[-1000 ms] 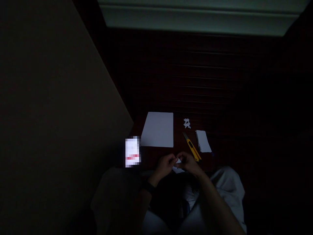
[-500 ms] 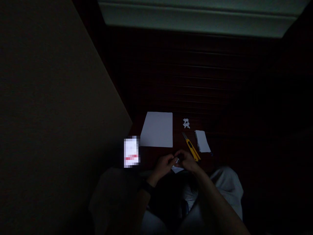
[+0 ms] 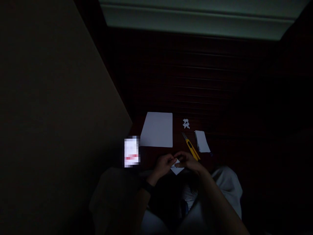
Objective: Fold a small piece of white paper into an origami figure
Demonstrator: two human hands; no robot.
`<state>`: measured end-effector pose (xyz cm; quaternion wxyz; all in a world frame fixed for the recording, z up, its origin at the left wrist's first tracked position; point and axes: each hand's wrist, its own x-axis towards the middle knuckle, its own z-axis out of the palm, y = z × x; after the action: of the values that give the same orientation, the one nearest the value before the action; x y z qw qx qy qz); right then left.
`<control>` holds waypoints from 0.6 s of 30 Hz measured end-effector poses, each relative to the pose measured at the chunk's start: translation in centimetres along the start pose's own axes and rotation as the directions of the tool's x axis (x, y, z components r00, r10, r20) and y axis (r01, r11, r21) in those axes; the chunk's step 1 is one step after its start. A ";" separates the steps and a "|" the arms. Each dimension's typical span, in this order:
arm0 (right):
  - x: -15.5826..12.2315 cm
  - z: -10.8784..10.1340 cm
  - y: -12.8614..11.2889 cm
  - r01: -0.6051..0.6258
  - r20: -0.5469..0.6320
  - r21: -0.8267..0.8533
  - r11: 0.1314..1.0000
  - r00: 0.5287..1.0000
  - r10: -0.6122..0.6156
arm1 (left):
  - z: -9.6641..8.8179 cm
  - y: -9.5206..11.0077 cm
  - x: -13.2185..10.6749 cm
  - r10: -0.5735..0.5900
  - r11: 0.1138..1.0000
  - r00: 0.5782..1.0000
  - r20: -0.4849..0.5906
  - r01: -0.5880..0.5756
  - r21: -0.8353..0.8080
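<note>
A small folded piece of white paper [image 3: 177, 171] is held between my two hands at the near edge of the dark table. My left hand [image 3: 164, 165] pinches its left side, fingers closed. From the right, my right hand [image 3: 189, 162] grips the same paper, thumb across its face and fingers curled behind the top. The paper's lower corner points down toward me; part of it is covered by fingers. Just beyond my right hand lies a yellow utility knife [image 3: 192, 149], its blade pointing away and to the left.
A large white paper sheet [image 3: 157, 130] lies at the back left of the table. Small white paper pieces [image 3: 186, 123] are right of it, and a stack of white paper [image 3: 202, 141] is farther right. A blurred lit screen [image 3: 131, 152] glows at left, near the wall [image 3: 61, 114].
The folded paper has turned slightly, so more of its pointed lower part shows. My right hand has shifted a little to the right; both hands keep hold.
</note>
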<state>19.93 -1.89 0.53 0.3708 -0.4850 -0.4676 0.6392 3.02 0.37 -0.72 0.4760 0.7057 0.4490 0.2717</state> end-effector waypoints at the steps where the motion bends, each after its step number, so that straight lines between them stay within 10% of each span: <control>1: 0.0 -0.1 0.0 -0.001 -0.013 -0.013 1.000 1.000 0.001 | 0.0 -0.1 0.0 0.000 1.000 1.000 -0.011 0.000 0.002; 18: -0.8 0.9 1.5 0.132 -0.155 -0.152 0.980 0.976 -0.155 | 0.2 0.3 0.1 -0.143 0.918 0.989 -0.034 0.120 -0.377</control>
<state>19.29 -3.30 -0.64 0.4185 -0.5265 -0.5129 0.5334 3.34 0.33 -0.53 0.6051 0.5616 0.4497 0.3409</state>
